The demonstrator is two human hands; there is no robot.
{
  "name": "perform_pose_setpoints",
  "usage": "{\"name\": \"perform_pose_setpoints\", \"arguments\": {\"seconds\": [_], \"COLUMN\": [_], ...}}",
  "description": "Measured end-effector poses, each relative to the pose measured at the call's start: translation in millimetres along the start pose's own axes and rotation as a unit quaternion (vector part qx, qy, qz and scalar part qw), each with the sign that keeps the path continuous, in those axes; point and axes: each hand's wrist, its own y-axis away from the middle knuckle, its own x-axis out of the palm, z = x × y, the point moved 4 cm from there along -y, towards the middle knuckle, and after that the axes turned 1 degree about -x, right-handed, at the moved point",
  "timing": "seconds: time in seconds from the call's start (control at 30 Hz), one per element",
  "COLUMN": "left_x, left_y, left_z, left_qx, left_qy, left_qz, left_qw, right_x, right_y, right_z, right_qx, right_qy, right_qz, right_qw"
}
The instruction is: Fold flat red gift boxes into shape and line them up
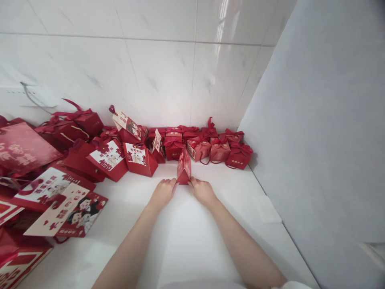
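A small red gift box (183,167) stands folded thin and upright on the white floor (180,233). My left hand (163,192) pinches its lower left edge with curled fingers. My right hand (203,190) grips its lower right edge the same way. Both arms reach forward from the bottom of the view. A row of finished red boxes with ribbon bows (219,148) sits just behind it against the tiled wall.
Larger red gift bags with printed cards (110,158) crowd the left side, and flat red bags (57,200) lie in a pile at the near left. A grey wall (325,140) rises on the right. The white tiled wall (156,68) closes the back.
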Motion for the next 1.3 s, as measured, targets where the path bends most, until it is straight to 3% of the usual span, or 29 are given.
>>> {"name": "perform_pose_setpoints", "arguments": {"seconds": [0.37, 0.6, 0.8, 0.9, 1.0, 1.07, 1.17, 1.3], "left_x": [-1.5, -6.4, -8.1, -11.5, -14.5, -12.2, -3.5, 4.4], "left_y": [0.1, 0.5, 3.1, -1.3, -6.5, -9.3, -9.4, -1.9], "left_z": [-2.9, -5.8, -9.1, -19.6, -34.4, -40.6, -38.4, -27.7], "left_qx": [0.04, 0.027, 0.023, -0.01, -0.007, 0.013, 0.01, -0.033], "left_qy": [-0.003, -0.02, -0.012, -0.013, 0.021, 0.046, 0.059, 0.078], "left_qz": [-0.02, -0.064, -0.065, -0.145, -0.251, -0.276, -0.253, -0.187], "left_qw": [0.999, 0.997, 0.998, 0.989, 0.968, 0.96, 0.965, 0.979], "right_x": [5.8, -2.3, -10.2, -20.0, -28.4, -28.0, -19.8, -9.6], "right_y": [-2.3, 2.9, 6.3, 3.5, 0.5, -1.3, -3.8, -2.8], "right_z": [-2.5, 1.5, -1.4, 2.2, 16.9, 25.3, 25.4, 13.0], "right_qx": [-0.033, -0.034, -0.025, 0.001, -0.043, -0.072, -0.06, -0.037], "right_qy": [0.011, 0.009, 0.008, -0.005, -0.019, -0.017, 0.001, 0.003], "right_qz": [-0.021, -0.051, -0.067, -0.14, -0.237, -0.269, -0.261, -0.207], "right_qw": [0.999, 0.998, 0.997, 0.99, 0.97, 0.96, 0.963, 0.978]}}
